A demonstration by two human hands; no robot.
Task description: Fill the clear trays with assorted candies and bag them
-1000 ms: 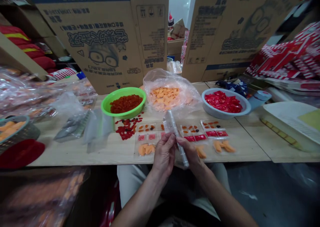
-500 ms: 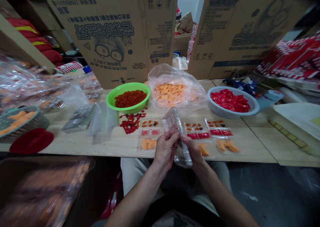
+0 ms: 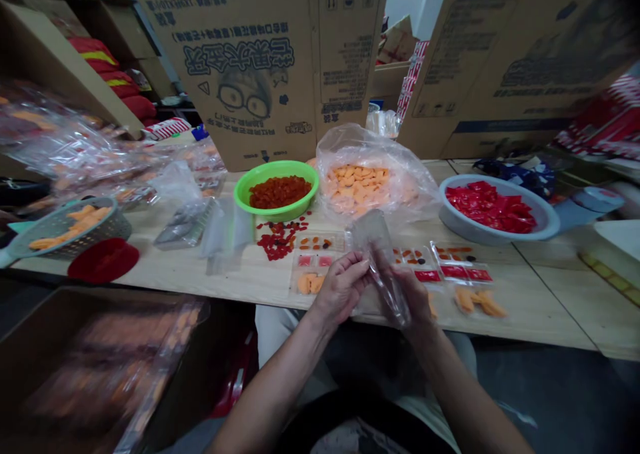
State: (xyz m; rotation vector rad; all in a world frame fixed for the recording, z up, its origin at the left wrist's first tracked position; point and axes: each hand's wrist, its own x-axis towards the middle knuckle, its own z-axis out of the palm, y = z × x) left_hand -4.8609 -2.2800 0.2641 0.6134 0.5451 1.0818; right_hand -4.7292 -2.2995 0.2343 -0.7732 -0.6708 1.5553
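Note:
Between my hands stands a clear plastic tray (image 3: 374, 241), tilted over the table's front edge; whether it is one tray or several nested cannot be made out. My left hand (image 3: 345, 286) pinches its near side with thumb and fingers. On the other side my right hand (image 3: 416, 299) grips it, most of those fingers hidden. Beyond lie filled trays: a left one (image 3: 311, 262) and a right one (image 3: 463, 273), each with small orange-brown pieces, sachets and larger orange pieces. Another filled tray (image 3: 417, 259) is partly covered by my right hand.
Behind the trays are a green bowl (image 3: 240, 197) of red-brown pieces, a plastic bag (image 3: 420, 181) of orange pieces and a grey-blue bowl (image 3: 547, 224) of red sachets. Loose red pieces (image 3: 275, 246) lie nearby. A grey basket (image 3: 113, 231) and red lid (image 3: 103, 261) are left. Cardboard boxes (image 3: 250, 54) stand behind.
The view has turned left, so the table's things sit further right. Both hands still hold the clear tray, which has turned, and my left hand has moved slightly away from the right.

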